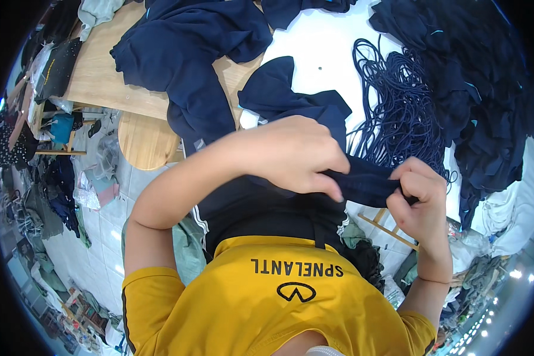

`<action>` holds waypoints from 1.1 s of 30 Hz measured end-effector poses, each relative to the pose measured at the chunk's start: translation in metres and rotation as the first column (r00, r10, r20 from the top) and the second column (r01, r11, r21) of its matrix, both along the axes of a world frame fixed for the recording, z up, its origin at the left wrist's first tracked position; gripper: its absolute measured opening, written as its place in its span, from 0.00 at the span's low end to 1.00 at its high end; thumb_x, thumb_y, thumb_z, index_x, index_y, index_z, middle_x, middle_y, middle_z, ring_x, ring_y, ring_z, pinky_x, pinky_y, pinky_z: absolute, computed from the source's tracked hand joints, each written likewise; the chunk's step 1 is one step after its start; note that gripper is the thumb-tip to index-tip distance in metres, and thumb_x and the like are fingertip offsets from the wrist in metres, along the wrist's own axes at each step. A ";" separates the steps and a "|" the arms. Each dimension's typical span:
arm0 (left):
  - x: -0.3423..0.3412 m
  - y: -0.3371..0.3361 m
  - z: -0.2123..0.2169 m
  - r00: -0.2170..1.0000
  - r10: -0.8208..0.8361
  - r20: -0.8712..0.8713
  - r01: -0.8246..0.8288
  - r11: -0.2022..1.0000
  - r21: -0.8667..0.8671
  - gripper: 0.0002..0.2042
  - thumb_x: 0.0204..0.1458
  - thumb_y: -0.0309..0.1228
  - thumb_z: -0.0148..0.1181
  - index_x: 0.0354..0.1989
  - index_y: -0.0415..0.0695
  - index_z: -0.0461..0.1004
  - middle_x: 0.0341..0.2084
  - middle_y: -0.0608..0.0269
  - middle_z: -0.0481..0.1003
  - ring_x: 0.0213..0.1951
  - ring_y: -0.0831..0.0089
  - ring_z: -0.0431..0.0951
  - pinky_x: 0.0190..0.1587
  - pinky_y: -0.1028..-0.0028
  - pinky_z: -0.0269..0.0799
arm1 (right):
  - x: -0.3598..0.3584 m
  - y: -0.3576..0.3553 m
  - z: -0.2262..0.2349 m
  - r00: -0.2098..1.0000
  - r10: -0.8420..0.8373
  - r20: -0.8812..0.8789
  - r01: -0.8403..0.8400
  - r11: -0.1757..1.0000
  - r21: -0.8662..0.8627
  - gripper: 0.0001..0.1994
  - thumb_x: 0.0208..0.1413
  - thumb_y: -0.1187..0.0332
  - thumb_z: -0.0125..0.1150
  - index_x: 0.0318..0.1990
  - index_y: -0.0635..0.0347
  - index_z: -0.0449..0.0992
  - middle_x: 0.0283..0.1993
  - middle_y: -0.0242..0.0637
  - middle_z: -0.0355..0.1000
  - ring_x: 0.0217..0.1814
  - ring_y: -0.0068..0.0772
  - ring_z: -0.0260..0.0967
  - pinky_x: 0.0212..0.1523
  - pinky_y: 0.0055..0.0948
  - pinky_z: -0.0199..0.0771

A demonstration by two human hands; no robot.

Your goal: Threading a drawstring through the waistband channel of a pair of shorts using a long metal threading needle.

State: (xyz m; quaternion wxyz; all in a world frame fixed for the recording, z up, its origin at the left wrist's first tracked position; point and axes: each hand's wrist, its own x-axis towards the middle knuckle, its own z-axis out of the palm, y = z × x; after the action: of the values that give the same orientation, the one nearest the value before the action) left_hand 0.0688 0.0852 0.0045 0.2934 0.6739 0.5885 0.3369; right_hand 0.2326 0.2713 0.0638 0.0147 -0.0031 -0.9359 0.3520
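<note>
Between my two hands stretches a folded band of a navy garment [369,183], just in front of my body. My left hand [299,155] has its thumb and fingers closed at the band's left end. The right hand [420,193] is curled round the other end, fingers bent tightly over the cloth. More navy cloth [302,98] spreads on the table just beyond my left hand. A tangled heap of navy cords [400,101] lies beyond my right hand, on the white tabletop [321,50].
Navy garments [196,41] drape over the wooden table [101,77] at the far left. A big dark pile of garments [474,77] fills the right side. A round wooden stool [147,141] stands left. Clothes and bags [98,187] lie on the tiled floor.
</note>
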 end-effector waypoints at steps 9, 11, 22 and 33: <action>0.058 0.013 -0.047 0.848 0.459 0.266 -0.520 0.817 0.249 0.08 0.42 0.29 0.63 0.22 0.41 0.69 0.13 0.58 0.67 0.19 0.55 0.70 0.23 0.64 0.64 | -0.035 -0.009 -0.009 0.911 0.072 -0.407 -0.132 0.984 -0.121 0.28 0.36 0.70 0.69 0.50 0.61 0.67 0.60 0.52 0.58 0.59 0.41 0.60 0.58 0.34 0.61; 0.050 0.005 -0.047 0.838 0.538 0.097 -0.524 0.740 0.422 0.09 0.40 0.29 0.66 0.22 0.42 0.71 0.13 0.60 0.68 0.18 0.60 0.72 0.22 0.68 0.65 | -0.044 -0.008 -0.013 0.889 0.107 -0.444 -0.101 0.994 0.037 0.37 0.35 0.66 0.74 0.57 0.58 0.63 0.62 0.51 0.56 0.61 0.48 0.58 0.61 0.38 0.58; -0.075 -0.120 0.005 0.313 0.617 -0.722 -0.272 0.787 0.554 0.08 0.37 0.28 0.61 0.28 0.51 0.73 0.19 0.71 0.69 0.25 0.72 0.71 0.34 0.71 0.69 | 0.038 -0.005 -0.101 0.942 -0.125 0.312 0.009 0.938 0.347 0.53 0.35 0.69 0.74 0.69 0.50 0.46 0.71 0.46 0.46 0.73 0.58 0.40 0.64 0.70 0.38; 0.035 0.034 -0.063 0.456 0.864 0.214 -0.658 0.165 0.734 0.23 0.33 0.34 0.74 0.43 0.53 0.76 0.34 0.65 0.65 0.39 0.65 0.64 0.40 0.72 0.61 | -0.014 0.004 -0.030 0.953 -0.237 -0.190 0.226 0.971 -0.077 0.11 0.43 0.81 0.66 0.37 0.63 0.79 0.27 0.38 0.73 0.27 0.26 0.69 0.31 0.19 0.67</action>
State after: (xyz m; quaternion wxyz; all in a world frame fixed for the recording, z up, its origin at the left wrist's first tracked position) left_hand 0.1033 0.1191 -0.0587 -0.2958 0.3705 0.6856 0.5524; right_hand 0.2188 0.2750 0.0343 0.1486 -0.0781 -0.9130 0.3719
